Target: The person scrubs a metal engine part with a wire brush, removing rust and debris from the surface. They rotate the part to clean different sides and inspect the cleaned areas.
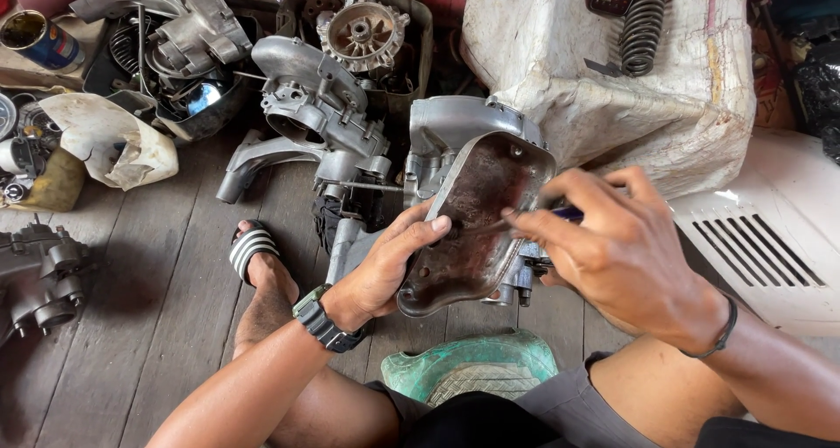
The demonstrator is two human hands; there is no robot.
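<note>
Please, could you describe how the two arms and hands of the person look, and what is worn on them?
Both forearms are bare, with no sleeves and no gloves. The left hand has a chunky dark digital wristwatch with a ribbed strap on its wrist. The right hand has only a thin black cord bracelet on its wrist. No rings are visible on the fingers.

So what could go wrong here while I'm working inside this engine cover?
The left hand steadies the engine cover with its thumb right by the screwdriver tip; a slip from the right hand might jab it. The cover stands tilted on the casing and may tip. The sandalled foot lies close below.
</note>
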